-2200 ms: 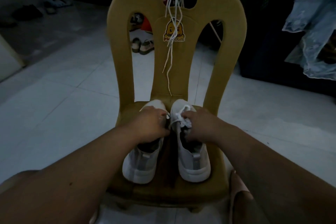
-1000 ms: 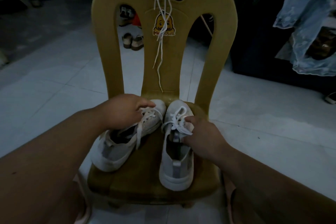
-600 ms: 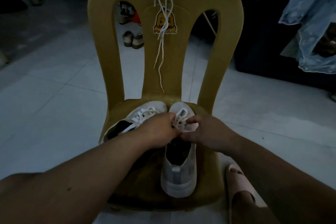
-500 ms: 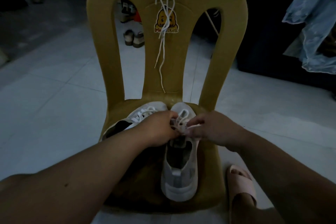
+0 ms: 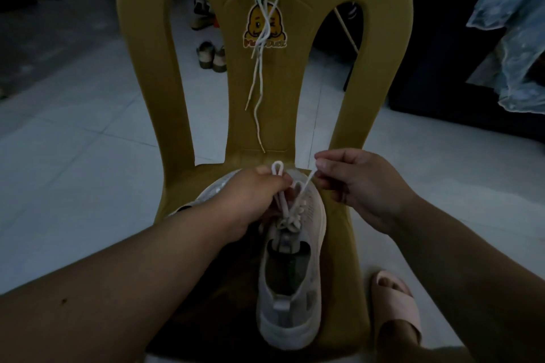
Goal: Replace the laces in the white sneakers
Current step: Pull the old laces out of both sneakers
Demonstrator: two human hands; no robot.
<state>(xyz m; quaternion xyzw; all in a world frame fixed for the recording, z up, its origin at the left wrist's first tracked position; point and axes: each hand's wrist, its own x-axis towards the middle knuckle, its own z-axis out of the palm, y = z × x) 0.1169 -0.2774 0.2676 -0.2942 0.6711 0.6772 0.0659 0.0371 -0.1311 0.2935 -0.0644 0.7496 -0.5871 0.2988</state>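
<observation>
Two white sneakers sit on the seat of a yellow plastic chair (image 5: 348,115). The right sneaker (image 5: 292,283) points away from me, heel near the seat's front edge. The left sneaker (image 5: 212,191) lies mostly hidden under my left forearm. My left hand (image 5: 250,200) pinches a loop of the right sneaker's lace (image 5: 287,209) above the toe. My right hand (image 5: 356,183) pinches the other end of that lace and holds it out taut to the right. Spare white laces (image 5: 262,38) hang down the chair's backrest.
A foot in a pink slide sandal (image 5: 395,306) stands on the white tiled floor beside the chair's right front corner. Sandals (image 5: 212,56) lie on the floor behind the chair. Light blue fabric (image 5: 513,26) hangs at the right against dark furniture.
My left hand left the left sneaker and joined my right hand on the right sneaker's bow. Both hands then pulled apart, drawing the lace out of the knot.
</observation>
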